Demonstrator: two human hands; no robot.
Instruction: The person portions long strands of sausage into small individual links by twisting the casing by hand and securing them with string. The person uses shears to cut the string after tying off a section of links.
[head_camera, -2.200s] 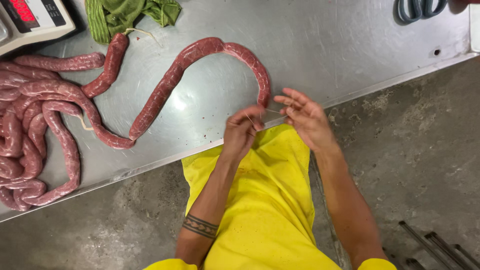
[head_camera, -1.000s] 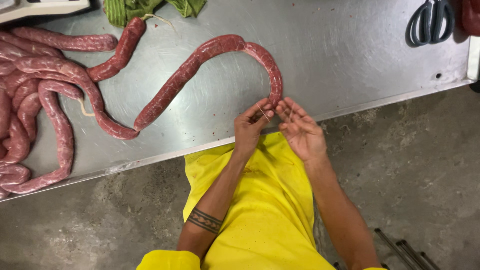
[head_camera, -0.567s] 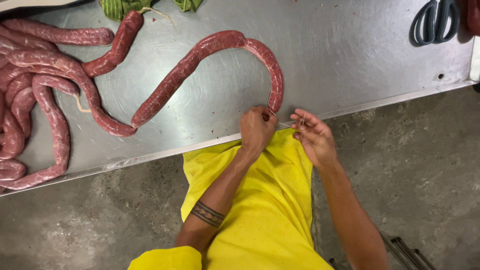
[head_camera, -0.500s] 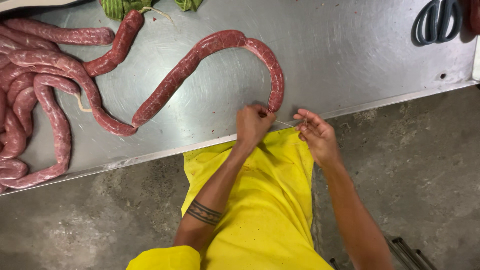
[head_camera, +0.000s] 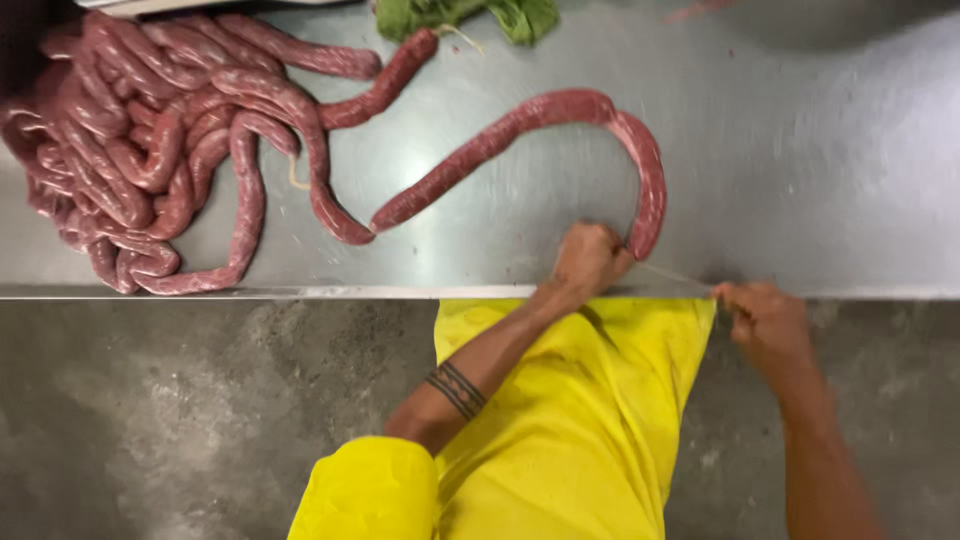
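Observation:
A long red sausage (head_camera: 530, 125) curves across the steel table (head_camera: 800, 170), its near end hanging toward the front edge. My left hand (head_camera: 590, 258) is closed right beside that end, fist on the table. A thin pale string (head_camera: 678, 275) runs taut from the sausage end to my right hand (head_camera: 765, 318), which pinches it just past the table's edge. The sausage continues left into a coiled heap of sausage (head_camera: 150, 150).
Green leaves (head_camera: 460, 15) lie at the far edge of the table. A yellow apron (head_camera: 560, 420) hangs below the table's front edge, over a grey concrete floor (head_camera: 180, 420).
My hands have drawn apart: the right pulled the string out to the right, off the table edge, while the left stayed at the sausage end. The view shifted right-to-left, hiding the scissors.

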